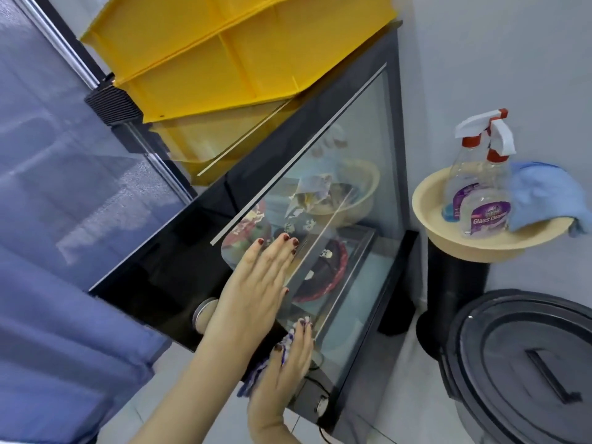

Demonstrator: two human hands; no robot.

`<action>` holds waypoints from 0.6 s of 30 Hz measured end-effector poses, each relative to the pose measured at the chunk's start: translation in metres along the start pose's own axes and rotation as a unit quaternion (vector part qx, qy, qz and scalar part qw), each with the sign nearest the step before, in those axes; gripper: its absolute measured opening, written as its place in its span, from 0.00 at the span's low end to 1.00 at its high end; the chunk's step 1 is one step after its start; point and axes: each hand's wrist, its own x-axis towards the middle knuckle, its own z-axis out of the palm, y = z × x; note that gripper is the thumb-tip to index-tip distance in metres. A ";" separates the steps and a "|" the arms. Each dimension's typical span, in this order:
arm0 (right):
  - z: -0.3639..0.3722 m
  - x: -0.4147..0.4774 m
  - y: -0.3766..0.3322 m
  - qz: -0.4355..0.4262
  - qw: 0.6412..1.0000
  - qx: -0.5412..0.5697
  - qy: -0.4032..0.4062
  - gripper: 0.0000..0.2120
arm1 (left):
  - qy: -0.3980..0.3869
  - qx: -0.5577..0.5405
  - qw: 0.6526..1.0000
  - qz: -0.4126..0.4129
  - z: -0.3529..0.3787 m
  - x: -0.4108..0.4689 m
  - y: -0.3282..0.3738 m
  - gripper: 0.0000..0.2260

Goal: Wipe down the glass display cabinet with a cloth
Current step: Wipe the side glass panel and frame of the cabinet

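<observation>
Glass fills the middle of the frame: the cabinet [362,133], black-framed, has yellow crates [224,59] stacked on top. The left hand [259,280] lies flat on the pane, fingers straight and slightly spread, holding nothing. Lower down, the right hand [288,357] presses the cloth [253,376] against the bottom of the pane, fingers nearly straight rather than clenched round it. I'd worry about that bare palm, which will likely leave smears on glass meant to come clean. Leaning hard could also shift the pane or jolt the crates overhead. A black cable [315,367] runs just beside the cloth and could snag. The spray bottles [480,193] at the right stand well apart
</observation>
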 end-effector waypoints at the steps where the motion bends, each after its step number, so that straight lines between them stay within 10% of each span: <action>1: -0.004 -0.003 0.003 -0.020 1.000 -0.007 -0.012 0.26 | 0.001 0.005 1.000 -0.001 0.000 -0.002 0.000 0.27; 8: -0.018 0.039 0.032 0.236 0.970 0.011 0.065 0.20 | 0.025 0.030 0.999 -0.011 0.009 -0.015 0.004 0.26; 15: -0.004 -0.031 0.010 0.042 0.999 0.010 0.000 0.26 | 0.043 0.063 0.997 -0.003 0.014 -0.016 0.007 0.27; 18: -0.017 -0.009 0.049 0.106 0.994 0.011 0.033 0.18 | 0.040 0.051 0.998 -0.009 0.021 -0.016 0.011 0.27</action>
